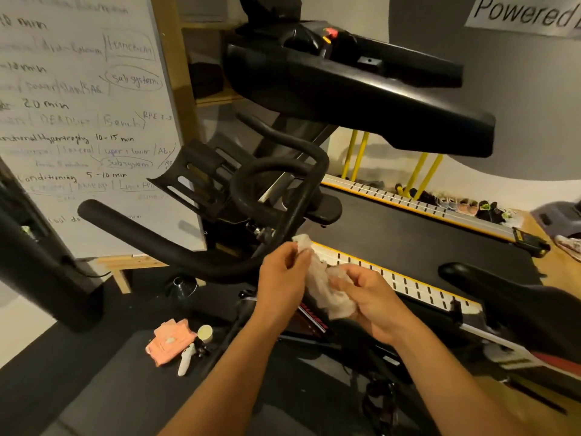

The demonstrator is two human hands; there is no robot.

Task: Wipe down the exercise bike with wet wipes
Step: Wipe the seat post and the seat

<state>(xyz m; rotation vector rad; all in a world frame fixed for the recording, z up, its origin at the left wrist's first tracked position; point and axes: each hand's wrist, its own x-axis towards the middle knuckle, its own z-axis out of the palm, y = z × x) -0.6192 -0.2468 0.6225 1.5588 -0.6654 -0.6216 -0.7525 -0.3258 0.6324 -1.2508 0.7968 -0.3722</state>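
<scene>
The black exercise bike's handlebars (176,247) curve across the middle of the view, with its frame below my arms and the saddle (490,284) at the right. A crumpled white wet wipe (323,284) hangs between my two hands, just right of the handlebar stem. My left hand (283,278) pinches the wipe's upper end. My right hand (374,303) grips its lower bunched part. The wipe does not touch the bike.
A treadmill (408,234) with a black console (361,89) stands directly behind the bike. A whiteboard (88,121) leans at the left. On the dark floor mat lie a pink wipes packet (169,341), a small cup (205,333) and a white controller (185,360). Shoes (465,206) line the far wall.
</scene>
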